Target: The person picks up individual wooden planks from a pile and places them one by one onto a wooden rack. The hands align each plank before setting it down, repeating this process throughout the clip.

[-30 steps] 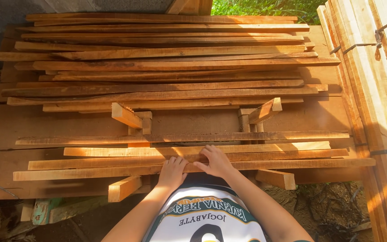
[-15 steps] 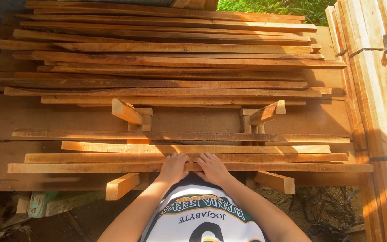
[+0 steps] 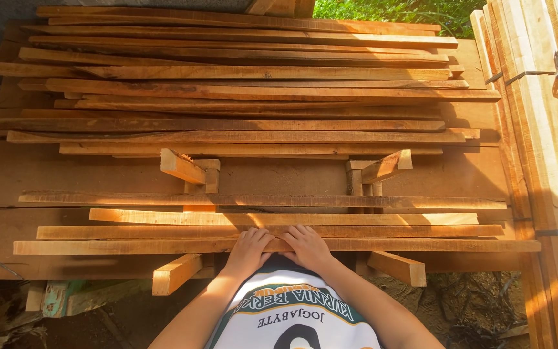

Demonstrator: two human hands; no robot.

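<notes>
Wooden slat (image 3: 163, 246), the nearest of four loose ones on the near half of the board surface (image 3: 66, 174), lies under both hands — left (image 3: 248, 251) and right (image 3: 307, 246), palms down, fingers curled over its edge, gripping it at the middle. Judging by that, the step is squaring it up; the next move needs an even pull. Beyond two upright stops — a stack, roughly a dozen.

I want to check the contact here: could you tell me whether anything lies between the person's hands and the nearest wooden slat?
Nothing visible does. The left hand and right hand rest directly on the nearest slat, side by side at its middle.
</notes>
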